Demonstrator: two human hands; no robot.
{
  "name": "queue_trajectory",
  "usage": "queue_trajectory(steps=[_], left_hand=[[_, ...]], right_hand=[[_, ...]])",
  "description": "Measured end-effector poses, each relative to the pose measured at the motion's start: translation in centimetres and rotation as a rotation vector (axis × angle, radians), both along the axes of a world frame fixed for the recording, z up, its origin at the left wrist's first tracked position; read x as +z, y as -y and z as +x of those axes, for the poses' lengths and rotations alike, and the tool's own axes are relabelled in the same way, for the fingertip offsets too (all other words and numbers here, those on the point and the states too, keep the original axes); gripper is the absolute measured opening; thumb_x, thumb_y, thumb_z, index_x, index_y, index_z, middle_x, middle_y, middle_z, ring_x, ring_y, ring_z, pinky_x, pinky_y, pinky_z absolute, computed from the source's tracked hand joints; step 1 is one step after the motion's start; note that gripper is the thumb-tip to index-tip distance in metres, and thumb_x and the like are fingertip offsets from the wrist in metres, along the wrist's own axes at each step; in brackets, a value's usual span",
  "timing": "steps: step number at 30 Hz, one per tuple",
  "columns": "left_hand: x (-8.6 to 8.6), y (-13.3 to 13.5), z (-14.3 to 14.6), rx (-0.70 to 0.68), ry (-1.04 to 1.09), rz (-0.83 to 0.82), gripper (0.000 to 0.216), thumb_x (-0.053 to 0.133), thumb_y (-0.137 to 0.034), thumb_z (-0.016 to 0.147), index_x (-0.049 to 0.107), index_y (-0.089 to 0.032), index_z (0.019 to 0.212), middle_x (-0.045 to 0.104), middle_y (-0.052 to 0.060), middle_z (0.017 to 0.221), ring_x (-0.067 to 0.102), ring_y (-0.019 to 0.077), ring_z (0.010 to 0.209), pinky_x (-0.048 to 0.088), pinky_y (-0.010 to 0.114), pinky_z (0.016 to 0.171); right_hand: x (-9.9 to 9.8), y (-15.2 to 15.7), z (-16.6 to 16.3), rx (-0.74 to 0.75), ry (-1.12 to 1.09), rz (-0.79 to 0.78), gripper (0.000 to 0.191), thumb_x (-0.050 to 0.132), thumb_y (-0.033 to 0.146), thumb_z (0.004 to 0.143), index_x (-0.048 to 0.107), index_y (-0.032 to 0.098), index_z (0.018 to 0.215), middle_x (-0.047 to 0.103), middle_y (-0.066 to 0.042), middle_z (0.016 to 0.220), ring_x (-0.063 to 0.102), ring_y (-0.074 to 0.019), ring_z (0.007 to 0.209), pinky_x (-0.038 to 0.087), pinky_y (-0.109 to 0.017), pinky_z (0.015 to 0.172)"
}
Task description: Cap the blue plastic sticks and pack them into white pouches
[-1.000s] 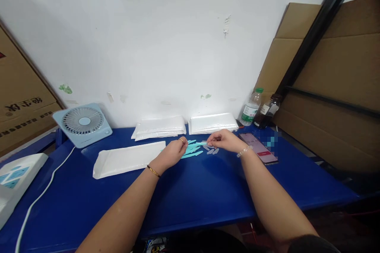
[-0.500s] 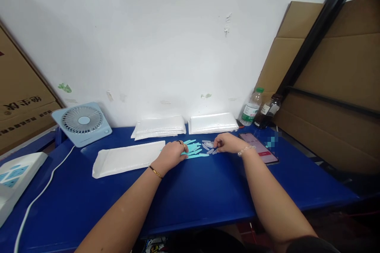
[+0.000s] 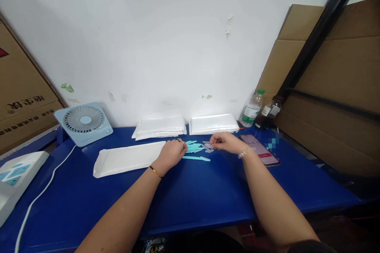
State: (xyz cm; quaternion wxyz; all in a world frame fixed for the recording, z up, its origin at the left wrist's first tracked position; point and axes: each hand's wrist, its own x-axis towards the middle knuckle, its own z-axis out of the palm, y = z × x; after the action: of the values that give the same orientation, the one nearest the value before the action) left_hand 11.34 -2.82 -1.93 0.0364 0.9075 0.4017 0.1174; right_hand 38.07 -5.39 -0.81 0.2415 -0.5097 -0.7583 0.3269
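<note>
A small heap of turquoise plastic strips point(image 3: 194, 147) lies on the blue table point(image 3: 190, 193), and one strip point(image 3: 196, 158) lies apart in front of it. Several small clear-grey caps point(image 3: 208, 147) lie just right of the heap. My left hand point(image 3: 171, 153) rests with curled fingers at the heap's left edge, touching the strips. My right hand point(image 3: 223, 142) is closed in a pinch over the caps; what it holds is too small to make out.
A flat white pouch point(image 3: 126, 159) lies left of my left hand, and two stacks of white pouches point(image 3: 185, 125) stand by the wall. A small fan point(image 3: 83, 122), a white device point(image 3: 14, 176) with cable, a phone point(image 3: 259, 149) and two bottles point(image 3: 259, 110) are around.
One turquoise strip now lies apart, nearer to me than the heap. My right hand moved left, back over the caps. My left hand stayed at the heap.
</note>
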Motion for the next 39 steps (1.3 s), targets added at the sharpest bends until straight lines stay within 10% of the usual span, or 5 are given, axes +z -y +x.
queue_trajectory(steps=[17,28,39], left_hand=[[-0.3,0.2,0.2,-0.114,0.142,-0.206,0.02,0.048,-0.024,0.083,0.066,-0.019,0.079,0.066,0.005,0.085,0.06,0.0173,0.074,0.04,0.026,0.065],[-0.5,-0.6,-0.3,0.016,-0.033,-0.009,0.015,0.05,-0.022,0.08,0.065,-0.019,0.08,0.066,0.007,0.085,0.06,0.0207,0.078,0.037,0.029,0.068],[-0.1,-0.4,-0.3,0.015,0.077,-0.018,0.017,0.041,-0.023,0.088,0.057,-0.017,0.084,0.065,0.007,0.081,0.059,0.02,0.076,0.038,0.03,0.07]], right_hand=[[-0.1,0.5,-2.1,0.086,0.049,-0.023,0.019,0.063,0.031,0.074,0.07,0.017,0.085,0.069,-0.003,0.073,0.061,-0.015,0.065,0.045,-0.024,0.058],[-1.6,-0.6,-0.7,-0.03,0.313,0.07,0.01,0.062,0.014,0.064,0.067,0.018,0.072,0.066,-0.003,0.078,0.059,-0.0162,0.068,0.042,-0.024,0.06],[-1.1,-0.3,-1.3,-0.058,0.119,0.108,0.008,0.058,0.024,0.074,0.06,0.018,0.077,0.061,-0.001,0.069,0.054,-0.0126,0.061,0.04,-0.022,0.056]])
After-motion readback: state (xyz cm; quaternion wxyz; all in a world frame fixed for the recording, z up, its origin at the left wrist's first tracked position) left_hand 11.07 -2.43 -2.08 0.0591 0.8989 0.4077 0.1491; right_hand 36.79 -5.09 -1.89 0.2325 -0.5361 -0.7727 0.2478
